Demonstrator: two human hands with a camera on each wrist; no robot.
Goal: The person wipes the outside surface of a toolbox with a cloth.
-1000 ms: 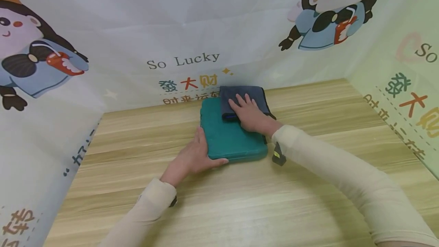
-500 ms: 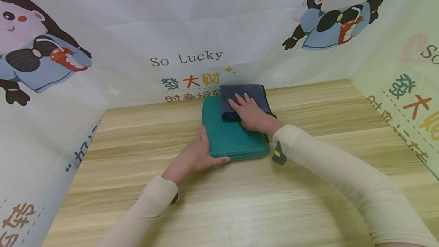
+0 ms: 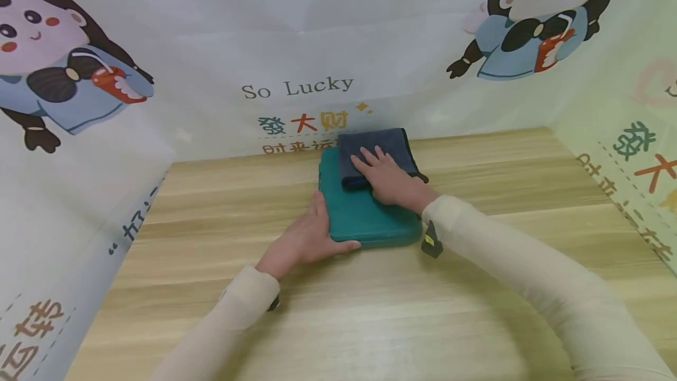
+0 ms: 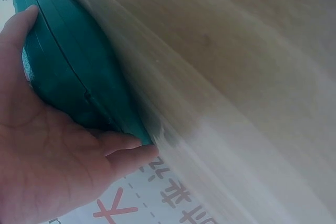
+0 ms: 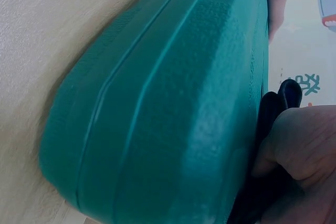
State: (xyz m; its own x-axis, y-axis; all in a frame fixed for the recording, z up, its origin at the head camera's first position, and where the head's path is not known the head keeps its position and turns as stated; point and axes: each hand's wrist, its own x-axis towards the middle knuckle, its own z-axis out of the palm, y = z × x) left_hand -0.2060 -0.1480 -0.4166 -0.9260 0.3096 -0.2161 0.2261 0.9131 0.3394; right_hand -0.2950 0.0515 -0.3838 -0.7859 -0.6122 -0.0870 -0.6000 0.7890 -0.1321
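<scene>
Here's the green case point(image 3: 365, 219) lying flat on the bench point(image 3: 338, 310), the left hand point(image 3: 304, 237) gripping its near-left corner, thumb on the near edge and fingers on the left side, while the right hand point(image 3: 390, 182) lies spread over a folded dark cloth point(image 3: 376, 143) on the case's far part. It looks like wiping in mid-course: the cloth is on the top, its nearer stretch uncovered, and how much is already wiped or left, I can't tell!
</scene>
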